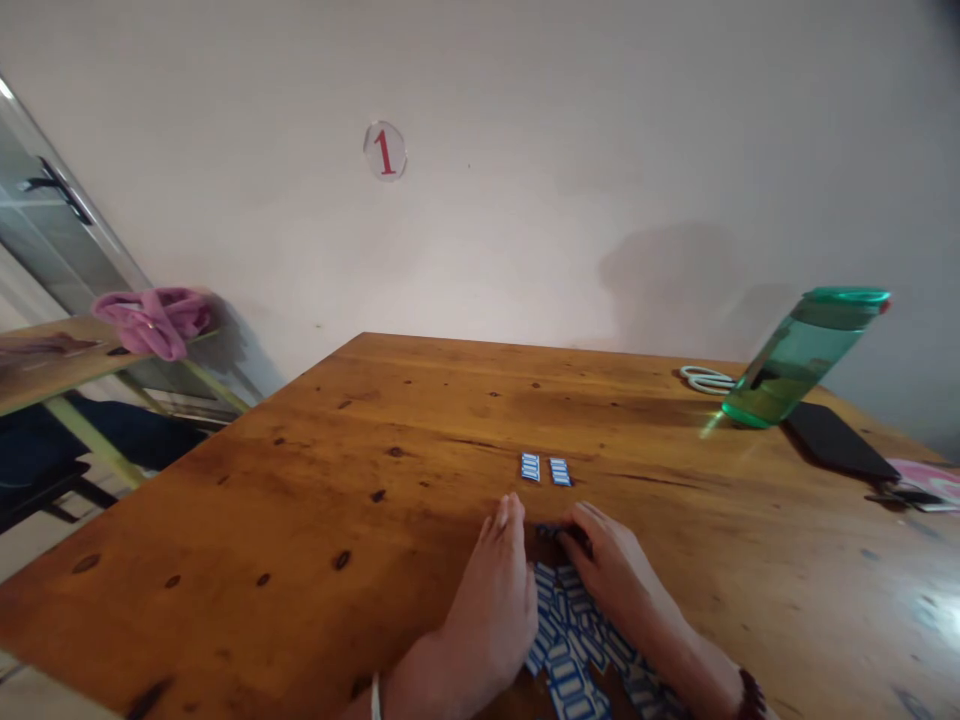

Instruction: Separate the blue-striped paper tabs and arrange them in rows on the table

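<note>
A loose pile of small blue-and-white cards [571, 640] lies on the table in front of me. My left hand [495, 595] stands along the pile's left side, fingers stretched out straight and close together, nothing visible in it. Over the pile's right side, my right hand [616, 562] is bent, with thumb and fingers curled in toward a few darker-looking pieces [551, 530] at the far end. Its fingertips are partly hidden, so what they pinch is unclear. Beyond the hands, two small striped cards lie side by side, a left card [530, 467] and a right card [559, 471].
The wooden table [300, 520] reaches back to a white wall. At the right stand a tilted-looking green bottle [806, 360], a white cable [705, 379] and a flat black object [844, 440]. A pink cloth [157, 318] lies on another table at the left.
</note>
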A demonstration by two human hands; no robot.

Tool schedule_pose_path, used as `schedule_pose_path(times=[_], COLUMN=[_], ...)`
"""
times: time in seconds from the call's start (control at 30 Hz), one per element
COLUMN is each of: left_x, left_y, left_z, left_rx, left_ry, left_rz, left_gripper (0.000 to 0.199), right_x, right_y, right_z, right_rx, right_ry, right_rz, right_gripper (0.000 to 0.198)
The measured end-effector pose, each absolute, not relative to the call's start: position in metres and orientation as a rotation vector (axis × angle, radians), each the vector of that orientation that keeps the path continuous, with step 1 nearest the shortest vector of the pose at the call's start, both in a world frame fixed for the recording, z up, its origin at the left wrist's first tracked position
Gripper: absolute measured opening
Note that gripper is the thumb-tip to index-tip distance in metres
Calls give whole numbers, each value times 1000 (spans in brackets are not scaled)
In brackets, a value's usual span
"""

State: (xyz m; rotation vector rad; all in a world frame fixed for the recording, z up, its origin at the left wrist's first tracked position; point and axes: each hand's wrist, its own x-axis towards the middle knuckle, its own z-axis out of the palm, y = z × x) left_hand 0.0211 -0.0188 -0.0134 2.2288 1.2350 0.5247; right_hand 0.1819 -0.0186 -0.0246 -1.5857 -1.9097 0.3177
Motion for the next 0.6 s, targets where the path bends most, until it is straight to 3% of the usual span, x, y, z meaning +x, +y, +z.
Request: schedule_pose_path(times=[0.6], left_x=[26], left_y=[-25], left_z=[-6], left_rx=[2157], left_ry=[1190], left_rz=[346], left_gripper=[64], right_x=[183], right_y=[-19], right_z=[-26], right_rx=[-1631], right_ry=[-1986], right_rz=[366], right_gripper=[15])
